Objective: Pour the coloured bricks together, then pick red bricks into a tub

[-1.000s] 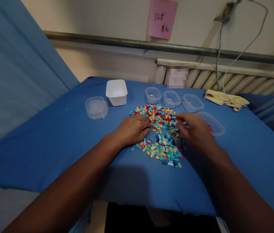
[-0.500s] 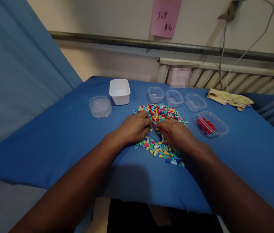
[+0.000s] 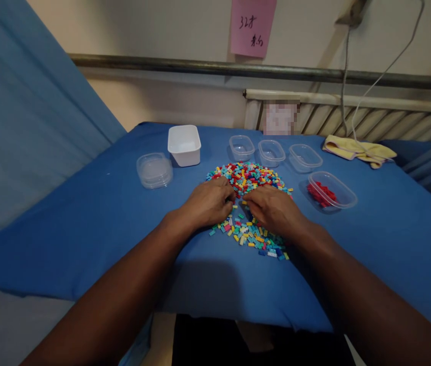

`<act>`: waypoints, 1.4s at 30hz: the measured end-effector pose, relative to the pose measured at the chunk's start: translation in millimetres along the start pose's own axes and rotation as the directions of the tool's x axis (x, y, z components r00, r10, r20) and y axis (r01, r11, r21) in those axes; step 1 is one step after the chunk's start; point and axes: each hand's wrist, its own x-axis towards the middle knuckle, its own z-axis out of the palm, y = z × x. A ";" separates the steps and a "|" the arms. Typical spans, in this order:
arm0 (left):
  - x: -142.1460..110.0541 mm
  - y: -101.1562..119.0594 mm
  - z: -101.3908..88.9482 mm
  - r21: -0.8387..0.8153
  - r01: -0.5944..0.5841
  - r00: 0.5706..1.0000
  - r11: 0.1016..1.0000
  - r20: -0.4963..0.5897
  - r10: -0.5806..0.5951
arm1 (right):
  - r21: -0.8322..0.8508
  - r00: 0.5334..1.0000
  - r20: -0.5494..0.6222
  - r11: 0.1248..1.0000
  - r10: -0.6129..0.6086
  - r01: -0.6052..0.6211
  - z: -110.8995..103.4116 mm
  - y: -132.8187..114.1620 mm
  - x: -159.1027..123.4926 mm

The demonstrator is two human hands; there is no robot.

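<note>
Mostly oblong, the tiny bricks (image 3: 251, 175) mix red, yellow, teal, blue and white, heaped beyond the left hand (image 3: 212, 202) and right hand (image 3: 276, 209) and scattered nearer on the blue surface (image 3: 104, 223). Both hands curl inward; whether either pinches a brick, I cannot tell.

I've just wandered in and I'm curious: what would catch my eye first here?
Probably the heap of tiny multicoloured bricks mid-table on the blue cloth, with the person's left grip and right grip at its near side. Next, the red pieces in a clear tub to the heap's right, then the pink note with handwriting on the wall beyond.
</note>
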 end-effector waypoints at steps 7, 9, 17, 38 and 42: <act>-0.9 8.6 -5.8 -0.039 -0.031 0.992 0.999 -0.127 0.026 | 0.132 0.992 -0.123 0.991 0.028 -0.012 5.7 -2.2 -3.4; -1.1 10.6 -3.3 -0.243 -0.031 0.984 0.969 -0.177 -0.013 | 0.175 0.981 -0.190 0.984 0.045 -0.011 6.0 -4.0 -4.0; 8.6 20.6 17.9 -0.844 0.075 0.972 0.531 -0.057 -0.227 | 0.288 0.947 -0.300 0.957 0.113 -0.022 0.3 -8.3 -7.0; 6.0 -0.9 17.8 -0.210 -0.395 0.873 0.895 -0.388 0.295 | -0.104 0.607 -0.447 0.636 0.657 -0.764 -67.1 91.9 -66.3; 7.3 -8.0 19.6 -0.192 -0.265 0.892 0.945 -0.421 0.164 | -0.075 0.770 -0.466 0.848 0.435 -0.524 -51.3 76.6 -49.7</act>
